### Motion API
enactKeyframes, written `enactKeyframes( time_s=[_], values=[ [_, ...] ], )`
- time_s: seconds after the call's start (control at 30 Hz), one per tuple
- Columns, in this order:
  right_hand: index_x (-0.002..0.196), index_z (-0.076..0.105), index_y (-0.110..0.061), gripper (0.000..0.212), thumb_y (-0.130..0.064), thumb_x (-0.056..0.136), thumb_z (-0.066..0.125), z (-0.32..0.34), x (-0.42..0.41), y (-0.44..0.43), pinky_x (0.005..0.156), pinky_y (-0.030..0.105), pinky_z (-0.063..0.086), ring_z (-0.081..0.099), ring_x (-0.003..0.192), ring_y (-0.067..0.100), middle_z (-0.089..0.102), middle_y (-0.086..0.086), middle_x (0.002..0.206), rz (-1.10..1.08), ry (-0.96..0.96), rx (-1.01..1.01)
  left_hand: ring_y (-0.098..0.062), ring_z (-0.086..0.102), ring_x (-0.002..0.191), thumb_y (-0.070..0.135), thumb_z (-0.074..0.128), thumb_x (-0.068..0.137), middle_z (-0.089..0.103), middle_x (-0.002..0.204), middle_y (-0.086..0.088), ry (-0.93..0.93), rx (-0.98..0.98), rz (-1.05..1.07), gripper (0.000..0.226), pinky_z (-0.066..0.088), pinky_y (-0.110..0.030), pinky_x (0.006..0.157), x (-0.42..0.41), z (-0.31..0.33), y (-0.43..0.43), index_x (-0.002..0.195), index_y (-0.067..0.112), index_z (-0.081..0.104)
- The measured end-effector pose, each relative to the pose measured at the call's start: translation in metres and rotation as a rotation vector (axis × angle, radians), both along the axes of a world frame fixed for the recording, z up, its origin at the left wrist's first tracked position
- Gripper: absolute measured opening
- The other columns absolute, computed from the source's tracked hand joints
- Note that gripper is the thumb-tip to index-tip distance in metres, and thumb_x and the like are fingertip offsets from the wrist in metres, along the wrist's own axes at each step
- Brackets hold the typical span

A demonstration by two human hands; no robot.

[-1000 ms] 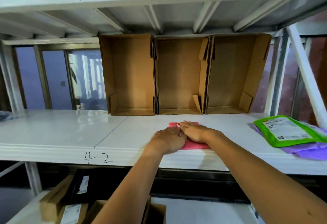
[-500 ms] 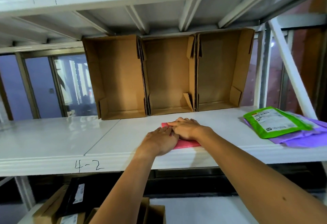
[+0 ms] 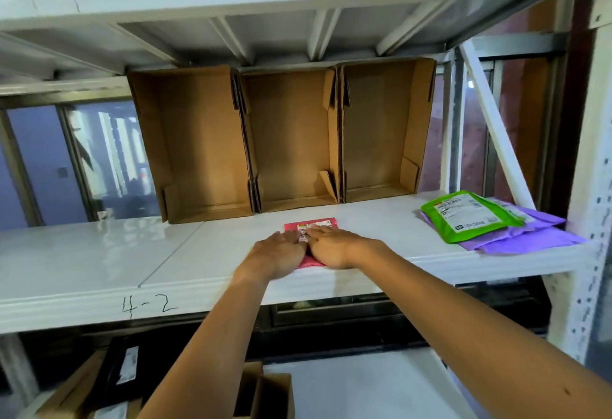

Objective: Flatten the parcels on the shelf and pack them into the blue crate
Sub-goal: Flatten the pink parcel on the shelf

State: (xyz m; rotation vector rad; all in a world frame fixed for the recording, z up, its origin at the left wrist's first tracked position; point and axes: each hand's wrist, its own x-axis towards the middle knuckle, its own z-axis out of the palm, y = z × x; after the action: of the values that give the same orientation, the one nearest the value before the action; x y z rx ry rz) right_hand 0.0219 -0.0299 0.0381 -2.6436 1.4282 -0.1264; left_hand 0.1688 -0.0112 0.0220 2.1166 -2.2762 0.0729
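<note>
so the small change in the last second: both palms were bunched up on the red parcel (image 3: 311, 224), with the right hand (image 3: 334, 249) partly overlapping the left hand (image 3: 281, 258), and now they sit side by side, flat, fingers straight and pointing to the back of the shelf (image 3: 99, 253). They've also come back a bit toward the front lip, so the far end of the parcel and its white label (image 3: 306, 228) show now, where before it was mostly covered. Neither hand is gripping anything, just pressing down, thumbs sides almost touching in the middle. The parcel lies flat near the front edge of the shelf, in front of the middle one of the three cardboard boxes (image 3: 198, 143) standing at the back. To me that reads like the smoothing stroke on this one is close to finished, it looks pretty flat already, so picking it up is probably next. Can't see the blue crate anywhere in this view, so no idea how far it has to travel. Plenty left to do anyway, the green parcel (image 3: 463, 216) sits on top of the purple parcels (image 3: 530, 236) way off to the right end of the shelf, untouched
</note>
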Motion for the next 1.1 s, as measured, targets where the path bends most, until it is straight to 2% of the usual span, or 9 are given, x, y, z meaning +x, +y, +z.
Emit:
enactKeyframes(
  time_s=[0.1, 0.2, 0.37, 0.5, 0.6, 0.67, 0.77, 0.9, 1.1],
  values=[
    [0.156, 0.026, -0.019, 0.051, -0.034, 0.108, 0.023, -0.007, -0.006, 0.012, 0.121, 0.038, 0.015, 0.016, 0.152, 0.020, 0.019, 0.001, 0.165, 0.030, -0.058, -0.031, -0.026, 0.012, 0.154, 0.049, 0.031, 0.105, 0.011, 0.168, 0.001, 0.022, 0.044, 0.002, 0.060, 0.017, -0.050, 0.123, -0.003, 0.004, 0.001, 0.159, 0.025, 0.019],
    [0.154, 0.029, -0.018, 0.050, -0.035, 0.108, 0.022, -0.016, -0.009, 0.018, 0.121, 0.039, 0.017, 0.019, 0.150, 0.020, 0.024, 0.001, 0.163, 0.043, -0.059, -0.074, -0.025, 0.011, 0.154, 0.046, 0.029, 0.105, 0.010, 0.168, 0.002, 0.048, 0.053, 0.003, 0.056, 0.016, -0.050, 0.123, -0.003, 0.005, 0.000, 0.157, 0.027, 0.023],
    [0.157, 0.024, -0.019, 0.054, -0.041, 0.107, 0.028, -0.014, -0.007, 0.009, 0.122, 0.044, 0.012, 0.013, 0.153, 0.022, 0.017, 0.002, 0.166, 0.017, -0.029, -0.057, -0.025, 0.000, 0.155, 0.050, 0.023, 0.107, 0.006, 0.168, 0.002, 0.072, 0.017, -0.006, 0.056, 0.009, -0.051, 0.124, -0.003, 0.005, 0.008, 0.159, 0.032, 0.018],
    [0.149, 0.035, -0.037, 0.055, -0.055, 0.097, 0.034, -0.011, -0.004, -0.005, 0.116, 0.050, 0.030, 0.037, 0.141, 0.025, 0.039, -0.001, 0.156, -0.061, -0.218, 0.102, -0.024, 0.031, 0.147, 0.047, 0.027, 0.107, 0.033, 0.161, 0.004, 0.249, -0.071, -0.031, 0.046, 0.026, -0.044, 0.118, -0.001, 0.007, 0.014, 0.152, 0.039, 0.037],
    [0.148, 0.040, -0.032, 0.048, -0.044, 0.102, 0.040, -0.007, -0.006, -0.011, 0.112, 0.044, 0.036, 0.046, 0.130, 0.024, 0.046, 0.001, 0.149, -0.077, -0.273, 0.181, -0.026, 0.038, 0.142, 0.050, 0.028, 0.107, 0.039, 0.158, 0.004, 0.280, -0.030, -0.021, 0.046, 0.030, -0.043, 0.115, -0.001, 0.008, 0.017, 0.150, 0.042, 0.039],
    [0.150, 0.038, -0.032, 0.049, -0.045, 0.102, 0.038, -0.006, -0.008, -0.016, 0.114, 0.045, 0.034, 0.043, 0.134, 0.025, 0.041, 0.001, 0.153, -0.099, -0.265, 0.181, -0.027, 0.036, 0.143, 0.052, 0.028, 0.106, 0.037, 0.159, 0.004, 0.302, 0.005, -0.004, 0.046, 0.028, -0.044, 0.116, -0.002, 0.010, 0.017, 0.151, 0.044, 0.037],
    [0.154, 0.028, -0.034, 0.053, -0.046, 0.103, 0.031, -0.007, -0.006, -0.020, 0.119, 0.049, 0.024, 0.027, 0.147, 0.027, 0.025, 0.000, 0.163, -0.109, -0.172, 0.116, -0.025, 0.024, 0.150, 0.052, 0.024, 0.106, 0.025, 0.164, 0.007, 0.298, 0.046, 0.013, 0.048, 0.018, -0.046, 0.121, -0.003, 0.014, 0.021, 0.153, 0.045, 0.029],
    [0.159, 0.012, -0.030, 0.056, -0.044, 0.106, 0.022, -0.009, -0.006, -0.020, 0.124, 0.046, 0.005, 0.003, 0.154, 0.021, 0.004, -0.003, 0.167, -0.086, -0.048, 0.044, -0.020, 0.009, 0.154, 0.042, 0.023, 0.110, 0.011, 0.167, 0.006, 0.194, 0.088, -0.010, 0.051, 0.008, -0.044, 0.123, -0.012, 0.019, 0.028, 0.159, 0.030, 0.021],
    [0.159, 0.008, -0.029, 0.059, -0.046, 0.105, 0.022, -0.013, -0.007, -0.027, 0.124, 0.047, 0.002, -0.001, 0.154, 0.020, 0.000, -0.004, 0.168, -0.085, -0.017, 0.044, -0.020, 0.012, 0.154, 0.058, 0.022, 0.104, 0.011, 0.168, 0.006, 0.199, 0.075, 0.038, 0.063, 0.012, -0.043, 0.122, -0.007, 0.011, 0.017, 0.160, 0.031, 0.014]
  ],
)
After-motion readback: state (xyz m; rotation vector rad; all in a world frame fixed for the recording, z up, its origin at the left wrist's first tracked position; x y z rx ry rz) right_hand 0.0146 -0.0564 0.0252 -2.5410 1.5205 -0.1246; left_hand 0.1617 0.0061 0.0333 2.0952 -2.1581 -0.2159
